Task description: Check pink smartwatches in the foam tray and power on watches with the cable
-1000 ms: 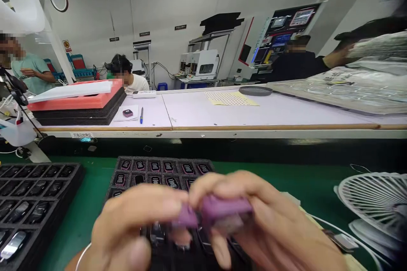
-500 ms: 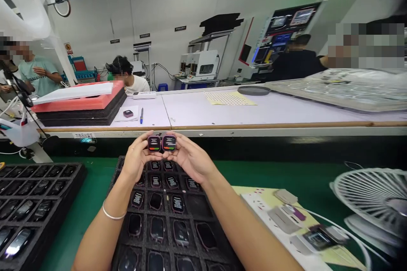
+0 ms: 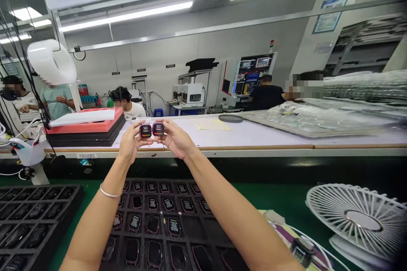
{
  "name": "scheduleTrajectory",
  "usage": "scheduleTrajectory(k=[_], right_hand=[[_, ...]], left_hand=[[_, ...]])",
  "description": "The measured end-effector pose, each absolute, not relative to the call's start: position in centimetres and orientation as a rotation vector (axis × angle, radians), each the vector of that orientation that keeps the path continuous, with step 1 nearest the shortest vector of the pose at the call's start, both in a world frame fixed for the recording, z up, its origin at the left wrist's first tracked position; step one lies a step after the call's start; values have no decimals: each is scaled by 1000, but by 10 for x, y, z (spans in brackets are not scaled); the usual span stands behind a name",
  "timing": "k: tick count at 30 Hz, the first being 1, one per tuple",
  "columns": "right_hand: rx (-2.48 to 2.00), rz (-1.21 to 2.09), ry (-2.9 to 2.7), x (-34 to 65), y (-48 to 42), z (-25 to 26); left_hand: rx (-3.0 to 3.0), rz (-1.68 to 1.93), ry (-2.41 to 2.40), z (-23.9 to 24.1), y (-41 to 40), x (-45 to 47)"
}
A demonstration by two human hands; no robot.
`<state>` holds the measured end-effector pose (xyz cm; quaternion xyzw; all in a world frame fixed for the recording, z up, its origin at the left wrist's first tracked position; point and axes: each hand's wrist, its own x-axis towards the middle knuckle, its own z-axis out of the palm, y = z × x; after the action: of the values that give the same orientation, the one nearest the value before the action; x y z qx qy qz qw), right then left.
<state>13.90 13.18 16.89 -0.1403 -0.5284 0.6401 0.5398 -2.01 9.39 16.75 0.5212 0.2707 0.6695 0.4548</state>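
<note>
Two smartwatch bodies without straps are held up side by side, their lit screens facing me. My left hand (image 3: pixel 129 142) is closed on the left smartwatch (image 3: pixel 146 131), gripping it by its edges. The right smartwatch (image 3: pixel 158 129) is pinched in my right hand (image 3: pixel 176 139). Both screens show small white text and a coloured bar too small to read. Below my forearms lies a black foam tray (image 3: pixel 193 228) with several smartwatches in its pockets, many with lit text on their screens. Some of the tray is hidden behind my arms.
Another foam tray of watches (image 3: pixel 43 214) lies at left. A white fan (image 3: pixel 362 222) stands at right, near cables and a small device (image 3: pixel 302 250). A raised white shelf (image 3: pixel 203 139) runs across, bearing foam sheets (image 3: pixel 85 123) and plastic trays (image 3: pixel 295 120). Several people sit or stand beyond.
Both hands have risen with the two smartwatches, from over the tray to in front of the raised shelf. My view has tilted upward, showing more ceiling. Each hand keeps its hold.
</note>
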Motion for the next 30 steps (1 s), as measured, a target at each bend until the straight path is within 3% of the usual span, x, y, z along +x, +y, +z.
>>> scheduleTrajectory(k=[5,9,30], right_hand=[[-221,1436,-1386,141,131,227],[-190,1390,-1453,145,132,248],[-88,1252,-1633,152,133,240]], left_hand=[[1452,1743,572,219,96,-19],[1521,1802,571,234,99,-16],[1697,1827,567,228,101,-17]])
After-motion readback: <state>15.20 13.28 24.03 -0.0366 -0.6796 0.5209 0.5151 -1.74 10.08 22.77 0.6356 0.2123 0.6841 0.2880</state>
